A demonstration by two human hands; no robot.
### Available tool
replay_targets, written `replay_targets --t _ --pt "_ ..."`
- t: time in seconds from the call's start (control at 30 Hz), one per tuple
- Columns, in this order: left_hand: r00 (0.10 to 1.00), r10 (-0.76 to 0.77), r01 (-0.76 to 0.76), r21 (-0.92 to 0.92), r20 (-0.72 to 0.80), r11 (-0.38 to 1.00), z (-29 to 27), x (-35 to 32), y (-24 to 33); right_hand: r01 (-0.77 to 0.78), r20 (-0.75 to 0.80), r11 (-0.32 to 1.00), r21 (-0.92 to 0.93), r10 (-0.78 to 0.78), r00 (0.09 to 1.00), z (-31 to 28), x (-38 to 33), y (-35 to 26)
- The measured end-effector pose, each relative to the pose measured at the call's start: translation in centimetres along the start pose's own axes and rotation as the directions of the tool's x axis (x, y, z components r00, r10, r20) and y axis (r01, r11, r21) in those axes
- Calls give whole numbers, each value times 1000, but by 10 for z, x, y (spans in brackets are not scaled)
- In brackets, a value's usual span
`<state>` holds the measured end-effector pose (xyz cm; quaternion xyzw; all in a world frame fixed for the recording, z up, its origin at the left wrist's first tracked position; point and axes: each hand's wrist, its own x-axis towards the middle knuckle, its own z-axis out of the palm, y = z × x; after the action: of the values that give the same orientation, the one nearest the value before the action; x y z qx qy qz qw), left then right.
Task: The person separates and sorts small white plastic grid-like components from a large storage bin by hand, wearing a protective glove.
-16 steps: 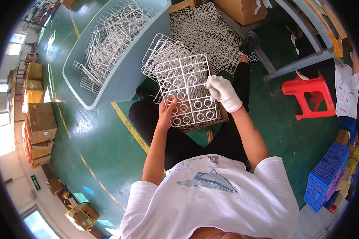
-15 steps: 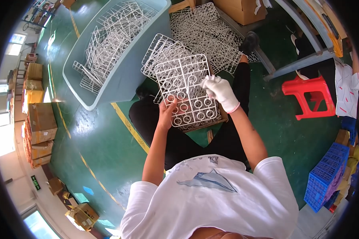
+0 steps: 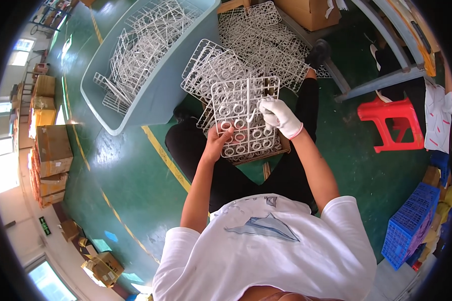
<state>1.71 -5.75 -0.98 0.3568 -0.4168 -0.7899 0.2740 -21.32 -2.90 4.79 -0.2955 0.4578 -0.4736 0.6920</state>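
A white plastic moulding frame (image 3: 248,108) with small rings in a grid is held up, tilted, above my lap. My bare left hand (image 3: 219,141) is closed on its lower left corner, thumb on the front. My right hand (image 3: 282,119), in a white glove, is curled closed at the frame's right side. What its fingers hold is hidden, white against white. Rings fill the left and lower parts of the frame; its upper right shows mainly bare bars. Below it, a cardboard box (image 3: 256,159) between my legs contains more white pieces.
A large grey-blue tub (image 3: 155,103) of white lattice frames stands at the left. More ringed frames (image 3: 266,55) are piled ahead. To the right are a red stool (image 3: 394,123), a metal table leg (image 3: 379,83), another person's sleeve (image 3: 449,103) and a blue crate (image 3: 411,223).
The frame has tipped, its top edge now lower and shifted right. My right hand has curled in closer at its side; my left hand keeps hold and has moved slightly right.
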Motion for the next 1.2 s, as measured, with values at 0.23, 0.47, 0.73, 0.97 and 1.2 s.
replay_targets --t 0.23,0.47,0.73,0.97,1.2 --pt "994 -22 13 -74 -109 997 4 2 5 58 -72 997 43 -55 996 8 -15 -3" --pt "975 107 -113 -21 -193 993 8 3 6 -110 -403 856 -504 -120 907 33 -25 39" --pt "974 83 -90 -28 -212 996 8 2 5 -211 -398 859 -466 10 917 45 -4 71" --pt "988 70 -81 -76 -138 994 7 4 5 -279 -463 876 -394 73 883 30 0 83" --pt "986 79 -88 -54 -145 995 8 6 3 -112 -507 915 -388 -110 855 46 -12 73"
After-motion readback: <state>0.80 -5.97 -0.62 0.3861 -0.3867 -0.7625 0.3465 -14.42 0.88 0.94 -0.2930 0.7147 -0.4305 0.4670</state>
